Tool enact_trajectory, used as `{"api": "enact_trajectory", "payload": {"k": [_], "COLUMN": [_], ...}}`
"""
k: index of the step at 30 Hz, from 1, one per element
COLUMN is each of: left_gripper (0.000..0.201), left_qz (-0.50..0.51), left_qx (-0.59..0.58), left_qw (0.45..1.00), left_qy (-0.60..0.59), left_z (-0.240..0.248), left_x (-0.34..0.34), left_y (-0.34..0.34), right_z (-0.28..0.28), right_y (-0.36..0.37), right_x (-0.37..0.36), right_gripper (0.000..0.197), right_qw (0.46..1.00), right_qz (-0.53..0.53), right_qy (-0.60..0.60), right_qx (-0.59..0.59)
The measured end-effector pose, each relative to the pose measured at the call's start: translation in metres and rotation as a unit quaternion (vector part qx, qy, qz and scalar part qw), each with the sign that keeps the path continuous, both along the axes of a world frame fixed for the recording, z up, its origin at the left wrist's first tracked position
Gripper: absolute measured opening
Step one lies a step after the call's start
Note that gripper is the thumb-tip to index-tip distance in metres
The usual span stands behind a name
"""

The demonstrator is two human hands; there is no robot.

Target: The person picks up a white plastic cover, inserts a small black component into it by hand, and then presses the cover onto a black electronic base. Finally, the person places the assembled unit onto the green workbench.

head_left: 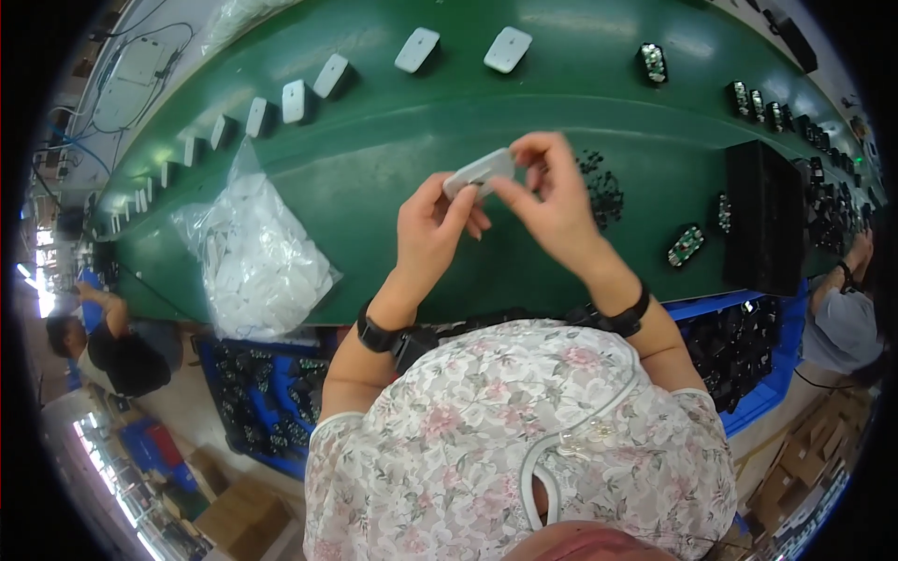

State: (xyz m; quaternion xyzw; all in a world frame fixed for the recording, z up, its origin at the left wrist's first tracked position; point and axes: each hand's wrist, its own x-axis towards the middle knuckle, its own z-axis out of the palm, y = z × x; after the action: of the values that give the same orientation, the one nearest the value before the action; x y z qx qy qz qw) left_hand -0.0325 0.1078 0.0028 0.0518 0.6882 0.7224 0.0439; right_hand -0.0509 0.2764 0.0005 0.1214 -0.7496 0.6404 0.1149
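White case (479, 173) is held in the air above the middle of the green belt (393, 159), between both hands and clear of the surface. Left hand (432, 224) is closed on its left end, thumb and forefinger pinching it. Right hand (552, 201) is closed on its right end, fingertips curled over the top edge; whether a second small part sits under those fingers cannot be told. Judged step: fitting or pressing the case together by hand, mid-way, not yet set down. The next move probably calls for an even squeeze along the seam with the left hand steady, then a place on the belt. Just beyond the right hand lies a scatter of small black parts (599, 187). A row of white cases (416, 49) runs along the belt's far edge toward the left; green circuit boards (652, 62) lie along the far right, and one board (686, 245) sits near the right, beside a black box (762, 215). A clear bag of white parts (257, 257) rests at the belt's near left edge. Blue bins (262, 383) of dark parts stand below the near edge.
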Motion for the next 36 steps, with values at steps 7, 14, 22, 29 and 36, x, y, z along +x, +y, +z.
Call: {"api": "enact_trajectory", "payload": {"k": [7,14,22,29,36], "left_gripper": [0.017,0.016,0.019,0.022,0.02], "left_qz": [-0.075,-0.139,-0.163,-0.057,-0.055], "left_qx": [0.07,0.01,0.008,-0.065,-0.336], "left_qw": [0.993,0.985,0.98,0.994,0.94], "left_qy": [-0.066,-0.105,-0.114,-0.065,0.003], "left_z": [-0.001,0.0,0.001,-0.026,-0.028], "left_x": [-0.003,-0.002,-0.003,-0.037,-0.077], "left_y": [0.007,0.004,0.012,0.0,-0.04], "right_z": [0.013,0.012,-0.002,0.018,0.008], "right_y": [0.026,0.035,0.04,0.085,0.179], "right_x": [0.001,-0.004,0.004,0.022,0.071], "right_gripper": [0.026,0.022,0.023,0.042,0.042], "right_qw": [0.989,0.971,0.98,0.951,0.685], "right_qz": [0.094,0.168,0.107,-0.142,-0.262], "right_qy": [-0.113,-0.123,-0.08,-0.021,-0.222], "right_qx": [0.014,0.114,0.15,0.274,0.643]}}
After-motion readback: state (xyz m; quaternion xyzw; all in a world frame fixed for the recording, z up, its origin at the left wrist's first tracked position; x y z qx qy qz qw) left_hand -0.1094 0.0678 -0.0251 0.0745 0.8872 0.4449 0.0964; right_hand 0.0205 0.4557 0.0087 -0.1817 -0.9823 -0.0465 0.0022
